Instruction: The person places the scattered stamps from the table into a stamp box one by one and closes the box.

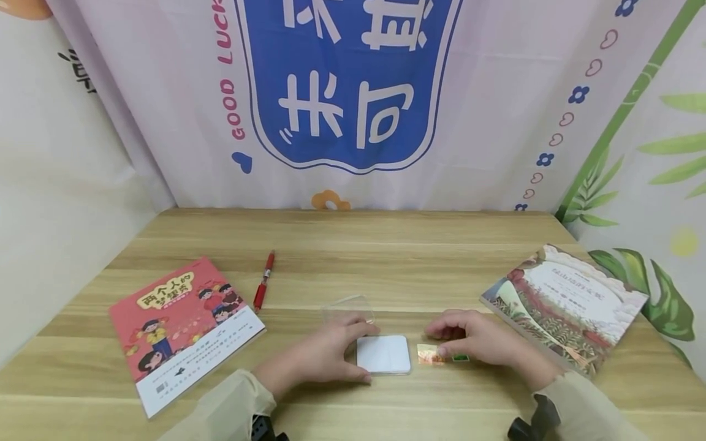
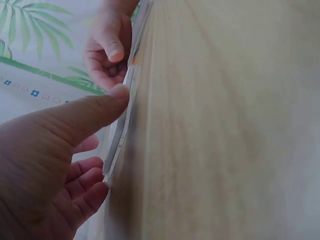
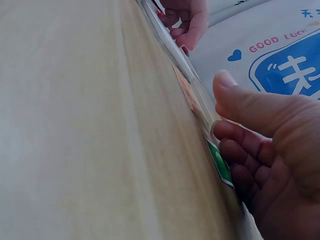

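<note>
In the head view a white square with rounded corners [image 1: 383,354] lies flat near the table's front. My left hand [image 1: 325,355] holds it at its left side, thumb at the near edge and fingers at the far edge. A clear plastic piece [image 1: 353,304] lies just behind that hand. To the right are a small orange card [image 1: 429,354] and a small green card [image 1: 461,358]. My right hand [image 1: 474,334] hovers over them with loosely bent fingers and nothing visibly held. In the right wrist view its fingertips [image 3: 227,150] are close to the green card [image 3: 219,162]; contact is unclear.
A red book [image 1: 190,318] lies on the left, with a red pen [image 1: 264,280] beside it. An illustrated book [image 1: 568,306] lies at the right, behind my right forearm. A printed curtain [image 1: 353,190] hangs at the table's back edge.
</note>
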### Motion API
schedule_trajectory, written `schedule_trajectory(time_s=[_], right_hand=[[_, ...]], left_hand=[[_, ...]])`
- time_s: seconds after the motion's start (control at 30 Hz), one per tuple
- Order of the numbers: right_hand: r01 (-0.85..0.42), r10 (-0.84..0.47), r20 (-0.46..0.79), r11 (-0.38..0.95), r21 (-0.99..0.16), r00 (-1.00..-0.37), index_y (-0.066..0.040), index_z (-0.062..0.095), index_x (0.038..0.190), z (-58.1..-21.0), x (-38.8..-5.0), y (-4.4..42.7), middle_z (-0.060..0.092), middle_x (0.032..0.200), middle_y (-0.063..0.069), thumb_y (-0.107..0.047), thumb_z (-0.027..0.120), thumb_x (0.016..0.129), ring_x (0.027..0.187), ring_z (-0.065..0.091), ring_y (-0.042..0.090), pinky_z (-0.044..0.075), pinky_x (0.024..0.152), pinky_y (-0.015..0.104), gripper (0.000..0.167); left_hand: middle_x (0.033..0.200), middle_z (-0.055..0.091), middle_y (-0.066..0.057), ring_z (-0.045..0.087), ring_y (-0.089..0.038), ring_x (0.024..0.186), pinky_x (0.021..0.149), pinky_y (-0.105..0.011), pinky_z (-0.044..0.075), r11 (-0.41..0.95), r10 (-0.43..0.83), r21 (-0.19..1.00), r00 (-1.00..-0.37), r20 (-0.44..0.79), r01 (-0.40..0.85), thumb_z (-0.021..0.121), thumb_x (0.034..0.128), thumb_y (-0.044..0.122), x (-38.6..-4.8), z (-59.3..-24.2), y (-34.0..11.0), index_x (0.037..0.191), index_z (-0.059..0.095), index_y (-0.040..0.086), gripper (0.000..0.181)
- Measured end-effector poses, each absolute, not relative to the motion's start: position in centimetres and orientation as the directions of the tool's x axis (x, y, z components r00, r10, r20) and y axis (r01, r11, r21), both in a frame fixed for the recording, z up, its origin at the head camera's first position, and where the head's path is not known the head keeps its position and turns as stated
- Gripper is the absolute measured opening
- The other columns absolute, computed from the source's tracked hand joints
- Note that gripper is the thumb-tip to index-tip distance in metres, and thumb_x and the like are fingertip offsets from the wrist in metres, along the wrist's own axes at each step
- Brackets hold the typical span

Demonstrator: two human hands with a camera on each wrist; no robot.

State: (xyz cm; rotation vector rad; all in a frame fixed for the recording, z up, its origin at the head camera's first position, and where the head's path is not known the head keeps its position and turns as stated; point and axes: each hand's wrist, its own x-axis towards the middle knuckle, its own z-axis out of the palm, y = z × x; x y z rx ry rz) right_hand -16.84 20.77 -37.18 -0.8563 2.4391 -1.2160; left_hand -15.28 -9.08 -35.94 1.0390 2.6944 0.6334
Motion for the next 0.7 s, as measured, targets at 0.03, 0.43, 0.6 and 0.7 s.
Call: schedule_trajectory(time_s=[0.03,0.43,0.6,0.7], right_hand=[[-0.38,-0.624,0.013,0.459,-0.803,-0.781,-0.01,0.067,0.108,-37.3,-16.9,20.7,0.063,0.101,0.002,-0.025,0.069,0.082,0.089,0.056,0.006,0.048,0.076,0.022,0.03],[-0.403,-0.616,0.055,0.442,-0.801,-0.785,-0.013,0.069,0.097,-38.2,-16.9,20.2,0.06,0.092,-0.001,-0.024,0.071,0.08,0.085,0.056,0.006,0.048,0.075,0.022,0.021],[-0.378,-0.591,0.019,0.491,-0.785,-0.807,-0.016,0.069,0.087,-37.9,-16.8,19.8,0.058,0.086,-0.003,-0.023,0.073,0.079,0.079,0.052,0.006,0.046,0.071,0.021,0.011],[-0.361,-0.577,-0.003,0.515,-0.777,-0.817,-0.015,0.069,0.082,-37.5,-16.7,19.6,0.057,0.083,-0.003,-0.021,0.074,0.077,0.076,0.049,0.007,0.044,0.068,0.021,0.009]], left_hand=[[0.129,0.049,-0.004,0.047,-0.019,0.115,0.098,-0.039,0.041,0.666,0.673,0.449,-0.74,-0.014,0.596,0.077,0.0715,0.04,-15.2,-36.0,-9.1,0.129,0.052,0.018,0.066],[0.122,0.051,-0.003,0.048,-0.017,0.11,0.094,-0.037,0.043,0.644,0.678,0.483,-0.735,0.0,0.594,0.077,0.0734,0.035,-15.4,-36.3,-9.2,0.124,0.056,0.014,0.059],[0.119,0.052,0.0,0.047,-0.014,0.108,0.093,-0.034,0.044,0.639,0.679,0.49,-0.734,0.003,0.593,0.077,0.0736,0.035,-15.3,-36.4,-9.1,0.123,0.057,0.014,0.057],[0.118,0.051,0.002,0.047,-0.012,0.106,0.092,-0.032,0.043,0.64,0.67,0.502,-0.742,0.005,0.582,0.077,0.0736,0.035,-15.3,-36.6,-9.1,0.123,0.057,0.016,0.056]])
